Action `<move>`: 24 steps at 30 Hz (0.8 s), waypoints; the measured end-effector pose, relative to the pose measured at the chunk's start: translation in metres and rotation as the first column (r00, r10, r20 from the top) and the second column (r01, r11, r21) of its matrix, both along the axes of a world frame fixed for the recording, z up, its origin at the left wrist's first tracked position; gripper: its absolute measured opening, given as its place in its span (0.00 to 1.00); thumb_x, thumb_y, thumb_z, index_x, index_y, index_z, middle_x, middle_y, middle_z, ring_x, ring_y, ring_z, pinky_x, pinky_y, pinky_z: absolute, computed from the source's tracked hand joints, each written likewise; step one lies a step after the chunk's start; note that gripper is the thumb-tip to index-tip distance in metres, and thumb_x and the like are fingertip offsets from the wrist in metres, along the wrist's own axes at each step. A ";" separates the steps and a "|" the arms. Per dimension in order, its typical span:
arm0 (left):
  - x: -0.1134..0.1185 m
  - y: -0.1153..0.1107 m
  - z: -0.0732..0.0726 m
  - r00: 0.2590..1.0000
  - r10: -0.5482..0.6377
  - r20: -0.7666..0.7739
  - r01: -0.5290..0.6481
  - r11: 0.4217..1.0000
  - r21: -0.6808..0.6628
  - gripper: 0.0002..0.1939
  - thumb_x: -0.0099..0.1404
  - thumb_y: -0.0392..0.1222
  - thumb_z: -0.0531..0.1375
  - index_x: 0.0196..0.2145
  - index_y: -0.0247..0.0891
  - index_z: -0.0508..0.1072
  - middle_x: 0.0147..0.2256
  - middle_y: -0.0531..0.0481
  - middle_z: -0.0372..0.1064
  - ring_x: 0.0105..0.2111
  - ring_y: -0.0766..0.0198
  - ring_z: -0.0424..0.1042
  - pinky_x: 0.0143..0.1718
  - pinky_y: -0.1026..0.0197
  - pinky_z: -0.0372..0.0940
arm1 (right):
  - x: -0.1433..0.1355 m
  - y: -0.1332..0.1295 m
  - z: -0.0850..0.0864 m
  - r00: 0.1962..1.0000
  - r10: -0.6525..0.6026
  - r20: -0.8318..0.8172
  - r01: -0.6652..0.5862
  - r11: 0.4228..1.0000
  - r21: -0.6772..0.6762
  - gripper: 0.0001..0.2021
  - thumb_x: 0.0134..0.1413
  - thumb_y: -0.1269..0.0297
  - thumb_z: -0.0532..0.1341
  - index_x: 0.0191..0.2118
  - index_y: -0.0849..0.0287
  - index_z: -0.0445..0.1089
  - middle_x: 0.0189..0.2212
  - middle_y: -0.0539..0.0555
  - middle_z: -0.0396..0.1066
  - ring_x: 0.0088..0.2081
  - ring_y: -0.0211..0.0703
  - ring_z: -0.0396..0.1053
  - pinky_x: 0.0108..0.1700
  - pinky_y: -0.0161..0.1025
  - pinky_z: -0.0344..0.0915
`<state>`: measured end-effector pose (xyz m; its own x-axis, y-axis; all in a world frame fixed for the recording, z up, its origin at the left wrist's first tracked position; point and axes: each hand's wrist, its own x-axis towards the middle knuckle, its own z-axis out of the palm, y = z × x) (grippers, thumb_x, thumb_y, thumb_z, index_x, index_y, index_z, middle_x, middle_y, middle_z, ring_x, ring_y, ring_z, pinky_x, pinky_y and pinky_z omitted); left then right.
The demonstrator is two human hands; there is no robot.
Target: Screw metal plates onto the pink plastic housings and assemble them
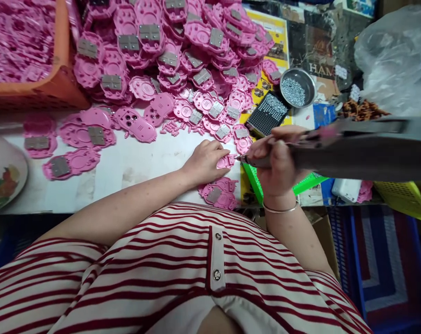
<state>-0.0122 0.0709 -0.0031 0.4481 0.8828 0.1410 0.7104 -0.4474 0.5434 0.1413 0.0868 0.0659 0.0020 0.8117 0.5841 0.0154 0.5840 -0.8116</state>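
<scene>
My left hand (206, 160) presses a pink plastic casing (226, 161) against the white worktop, its fingers closed around the part's edges. In my right hand (278, 162) is a dark power screwdriver (356, 148), held sideways with its body stretching off to the right and blurred. The screwdriver's tip meets or nearly meets the right end of the casing; exact contact is unclear. Just below my left hand lie more pink casings (217, 192) with a grey metal plate. Above it is another casing (242, 138) with a metal plate.
A large heap of pink casings (149, 35) fills the back. An orange crate (66, 55) of pink parts stands left, above a white bowl (4, 171). Small screws fill a metal dish (312, 83) beside a black perforated tray (262, 118). A green tray (254, 183) lies under my right hand.
</scene>
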 end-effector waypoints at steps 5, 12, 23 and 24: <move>-0.005 -0.002 0.006 0.998 -0.066 -0.022 0.066 0.997 -0.033 0.22 0.63 0.54 0.62 0.50 0.37 0.75 0.44 0.44 0.69 0.44 0.53 0.65 0.48 0.53 0.62 | 0.038 -0.022 0.037 0.990 -0.058 -0.130 0.072 0.992 0.105 0.06 0.56 0.58 0.63 0.38 0.52 0.71 0.18 0.42 0.61 0.17 0.31 0.61 0.21 0.30 0.65; -0.010 -0.007 0.013 1.000 -0.008 0.006 0.008 1.000 -0.006 0.21 0.64 0.49 0.60 0.52 0.39 0.73 0.43 0.44 0.70 0.44 0.53 0.67 0.49 0.50 0.64 | 0.080 -0.053 0.032 0.975 -0.141 -0.170 0.147 0.989 0.024 0.07 0.53 0.64 0.62 0.40 0.54 0.72 0.18 0.44 0.64 0.19 0.34 0.64 0.25 0.34 0.68; -0.002 -0.054 0.034 0.886 -0.455 0.094 0.454 0.891 0.035 0.20 0.68 0.44 0.57 0.55 0.36 0.71 0.48 0.38 0.71 0.47 0.55 0.70 0.50 0.51 0.67 | 0.093 -0.059 0.027 0.885 -0.429 -0.180 0.450 0.888 0.098 0.09 0.48 0.59 0.60 0.36 0.55 0.68 0.15 0.42 0.59 0.14 0.33 0.57 0.19 0.34 0.63; -0.001 -0.054 0.031 0.880 -0.470 0.064 0.470 0.882 0.009 0.20 0.68 0.45 0.57 0.55 0.36 0.71 0.49 0.38 0.71 0.47 0.55 0.70 0.51 0.51 0.67 | 0.096 -0.061 0.027 0.879 -0.438 -0.186 0.460 0.883 0.092 0.09 0.48 0.59 0.60 0.36 0.55 0.68 0.15 0.42 0.58 0.15 0.33 0.58 0.19 0.34 0.63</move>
<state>-0.0133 0.0168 0.0283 0.8012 0.5715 0.1775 0.3820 -0.7167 0.5834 0.2371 0.0254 0.0930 0.4471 0.6191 0.6456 0.1816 0.6439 -0.7432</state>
